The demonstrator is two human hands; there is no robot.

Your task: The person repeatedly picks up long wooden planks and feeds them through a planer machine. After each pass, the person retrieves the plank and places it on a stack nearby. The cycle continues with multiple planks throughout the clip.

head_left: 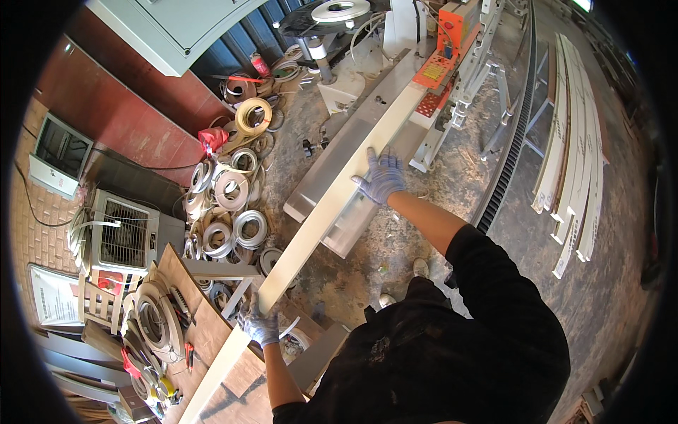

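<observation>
A long, narrow cream board (pixel 332 194) runs slantwise from an orange machine (pixel 436 71) at the far end toward me. My left hand (pixel 258 326), in a pale grey-blue glove, grips the board's near end, its fingers partly hidden. Farther along, my right hand (pixel 382 177) wears a similar glove and lies on the board's right edge with fingers spread. Another pale strip (pixel 215 374) lies below my left hand on a wooden worktable (pixel 191 290). The board passes over a long grey metal bed (pixel 311 191).
Rolls of edging tape (pixel 229 189) crowd the floor at left. Rolls and tools, including red-handled pliers (pixel 188 357), lie on the worktable. A black roller track (pixel 510 169) runs along the right, beyond which several long white strips (pixel 572 141) rest on a rack. A grey cabinet (pixel 166 32) stands far left.
</observation>
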